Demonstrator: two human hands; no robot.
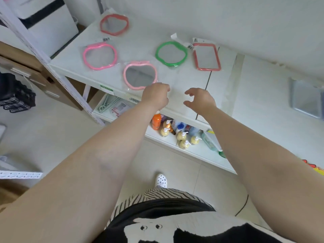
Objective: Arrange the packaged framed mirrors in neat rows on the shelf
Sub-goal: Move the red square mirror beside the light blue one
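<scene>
Head view: five packaged mirrors [139,75] are scattered on the shelf [185,95]. Nothing is held by the left hand [155,96], fingers curled, or the half-open right hand [199,99]. The near pink mirror, at the edge, could be knocked off.

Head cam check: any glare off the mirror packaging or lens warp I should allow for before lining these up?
Head view: soft, even light with no hard shadows; the glass of the pale pink apple-shaped mirror reflects only dull grey, with no strong glare. Wide-angle warp bends the white shelf edge and stretches both forearms. The grey rectangular mirror at the right edge looks smeared. Left hand and right hand are slightly soft.
</scene>
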